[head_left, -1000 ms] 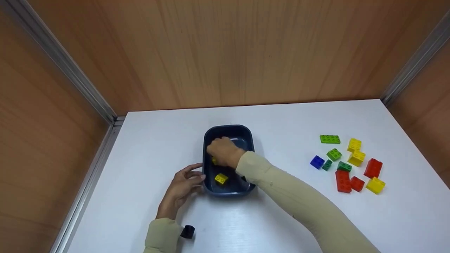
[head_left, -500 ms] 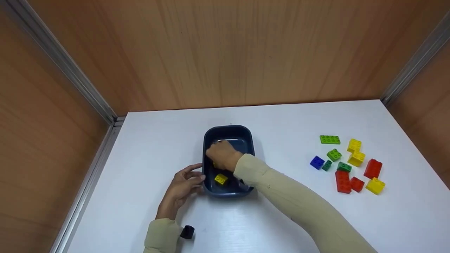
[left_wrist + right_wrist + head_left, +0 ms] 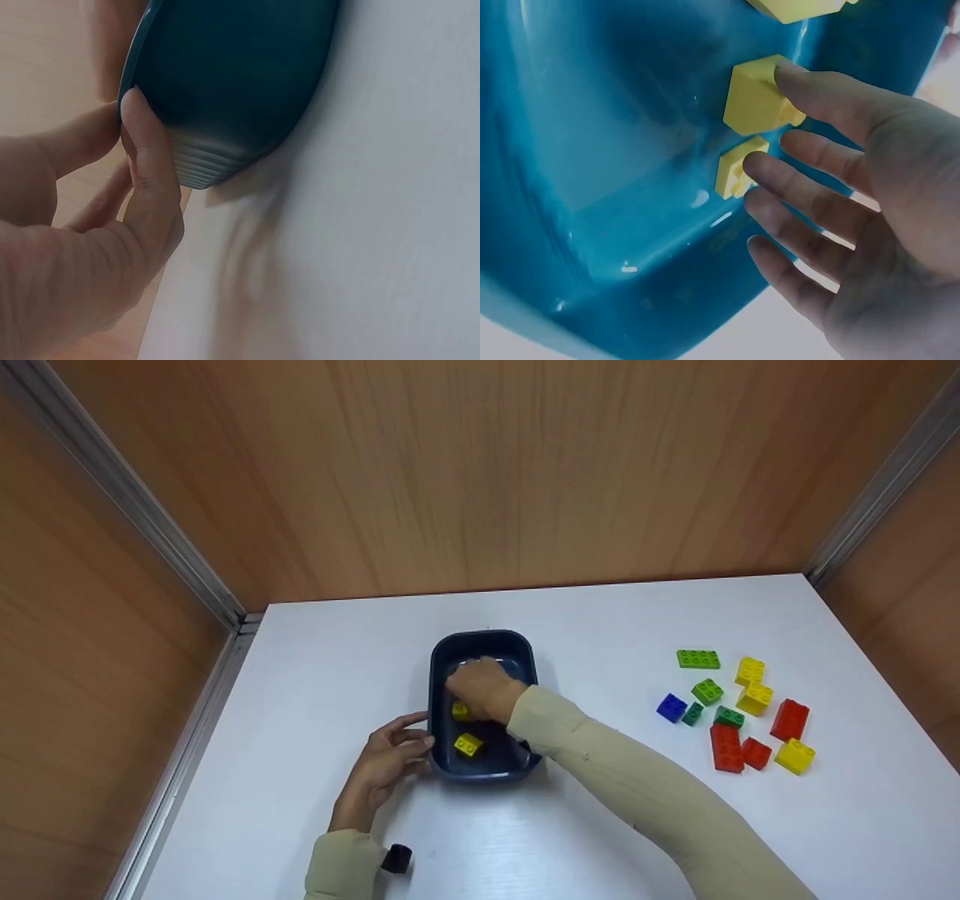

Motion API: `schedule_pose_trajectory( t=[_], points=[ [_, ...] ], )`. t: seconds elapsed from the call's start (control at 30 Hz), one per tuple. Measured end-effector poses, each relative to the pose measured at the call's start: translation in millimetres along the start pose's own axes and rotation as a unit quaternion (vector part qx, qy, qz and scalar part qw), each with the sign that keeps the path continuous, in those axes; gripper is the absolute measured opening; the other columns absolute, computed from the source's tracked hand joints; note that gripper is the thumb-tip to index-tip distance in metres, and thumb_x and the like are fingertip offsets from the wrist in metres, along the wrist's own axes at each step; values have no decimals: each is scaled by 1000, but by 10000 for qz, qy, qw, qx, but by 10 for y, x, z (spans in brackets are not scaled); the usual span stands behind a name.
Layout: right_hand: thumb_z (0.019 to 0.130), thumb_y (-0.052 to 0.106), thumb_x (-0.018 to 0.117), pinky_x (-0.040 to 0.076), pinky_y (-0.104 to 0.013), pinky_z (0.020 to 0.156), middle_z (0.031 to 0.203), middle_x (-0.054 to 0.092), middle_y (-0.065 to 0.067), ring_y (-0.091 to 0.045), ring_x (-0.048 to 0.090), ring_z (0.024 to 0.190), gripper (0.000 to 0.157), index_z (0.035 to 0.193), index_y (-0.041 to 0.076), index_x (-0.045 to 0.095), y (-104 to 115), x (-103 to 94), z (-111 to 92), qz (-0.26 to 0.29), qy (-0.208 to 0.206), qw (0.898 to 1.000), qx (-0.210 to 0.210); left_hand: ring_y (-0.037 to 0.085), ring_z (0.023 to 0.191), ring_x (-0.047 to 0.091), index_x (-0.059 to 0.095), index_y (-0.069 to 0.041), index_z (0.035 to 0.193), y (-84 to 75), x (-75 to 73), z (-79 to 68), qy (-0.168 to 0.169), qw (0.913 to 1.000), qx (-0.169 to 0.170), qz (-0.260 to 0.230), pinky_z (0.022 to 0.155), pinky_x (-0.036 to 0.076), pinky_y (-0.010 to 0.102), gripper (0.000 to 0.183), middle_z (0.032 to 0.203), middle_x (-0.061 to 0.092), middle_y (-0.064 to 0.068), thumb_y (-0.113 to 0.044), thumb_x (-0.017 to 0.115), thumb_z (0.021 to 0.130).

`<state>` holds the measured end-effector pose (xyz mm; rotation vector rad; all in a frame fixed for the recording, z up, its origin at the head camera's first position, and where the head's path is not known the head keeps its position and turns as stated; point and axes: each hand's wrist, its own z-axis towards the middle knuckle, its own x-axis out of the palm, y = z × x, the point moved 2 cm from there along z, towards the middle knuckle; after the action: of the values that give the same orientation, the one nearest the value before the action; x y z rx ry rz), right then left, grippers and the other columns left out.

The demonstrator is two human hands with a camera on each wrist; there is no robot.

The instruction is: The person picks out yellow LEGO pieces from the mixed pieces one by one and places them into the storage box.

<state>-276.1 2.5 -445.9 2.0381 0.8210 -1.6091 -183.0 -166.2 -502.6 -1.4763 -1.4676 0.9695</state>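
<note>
A dark blue plastic bin (image 3: 480, 775) stands mid-table, with two yellow bricks showing in it: a front brick (image 3: 468, 745) and another brick (image 3: 460, 710) beside my right hand (image 3: 484, 688). That hand reaches inside, fingers spread. In the right wrist view, its thumb tip touches a yellow brick (image 3: 751, 97) and a fingertip meets a smaller yellow brick (image 3: 733, 171); a third yellow brick (image 3: 799, 7) lies at the top edge. My left hand (image 3: 384, 765) rests thumb and fingertips against the bin's left side, right at the rim (image 3: 129, 71) in the left wrist view.
Loose bricks lie on the right of the white table (image 3: 337, 652): a blue brick (image 3: 672, 708), several green ones (image 3: 698, 659), several yellow ones (image 3: 754, 699) and several red ones (image 3: 727, 748). A small black object (image 3: 397, 859) sits by the left sleeve. Wooden panels (image 3: 480, 472) enclose the table.
The right hand first dips slightly toward the front of the bin, then shifts a little right, uncovering more of the yellow brick beside it. The left hand stays at the bin's side.
</note>
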Motion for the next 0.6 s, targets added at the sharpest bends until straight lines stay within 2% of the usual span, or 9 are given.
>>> schedule_pose_trajectory(
  t=[0.23, 0.43, 0.6],
  points=[
    [97, 31, 80, 52, -47, 111, 131, 73, -8, -27, 66, 120, 44, 134, 10, 71, -76, -62, -120, -190, -185, 9996, -70, 21, 88, 68, 62, -3, 144, 22, -1, 10, -39, 10000, -7, -57, 76, 60, 33, 48, 115, 64, 14, 2, 72, 97],
    [94, 28, 83, 55, -45, 104, 125, 75, -7, -27, 67, 111, 38, 128, 11, 75, -203, -114, -284, -62, -528, 9984, -209, 20, 88, 69, 62, -3, 144, 23, 2, 13, -34, 9999, -8, -112, 77, 61, 34, 48, 115, 65, 14, 2, 72, 97],
    [92, 23, 86, 56, -48, 101, 125, 75, -10, -30, 66, 109, 41, 130, 11, 76, -331, -112, -445, 248, -773, 9963, -283, 19, 86, 69, 62, -3, 144, 30, 3, 6, -48, 9999, -46, -128, 77, 61, 34, 48, 116, 65, 15, 2, 72, 98]
  ],
)
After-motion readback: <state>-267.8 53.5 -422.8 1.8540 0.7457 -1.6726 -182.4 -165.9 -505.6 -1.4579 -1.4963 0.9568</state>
